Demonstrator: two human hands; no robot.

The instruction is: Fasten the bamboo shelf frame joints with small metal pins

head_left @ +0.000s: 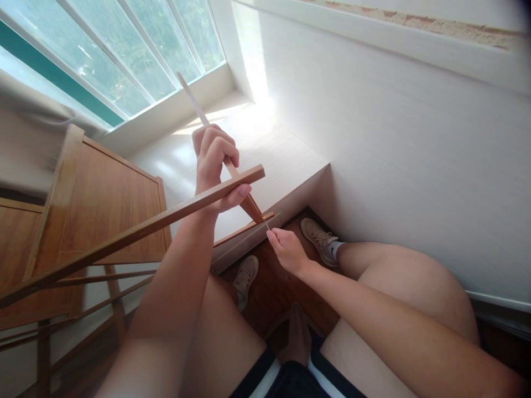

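My left hand (215, 163) is closed around two wooden strips. One long brown strip (136, 229) runs from the lower left up to its end by my thumb. A thinner pale strip (191, 99) points up toward the window and widens to a darker tip (253, 210) below my fingers. My right hand (286, 249) sits just below that tip, pinching a very thin pale pin or wire (272, 220) between thumb and fingertips. A third strip (244, 228) lies behind, on the platform's edge.
A wooden chair-like frame (103, 204) stands at the left. A white raised platform (265, 149) runs under a large window (103, 50). A white wall (415, 155) is at the right. My bare knees and shoes (319, 237) rest on a dark wooden floor.
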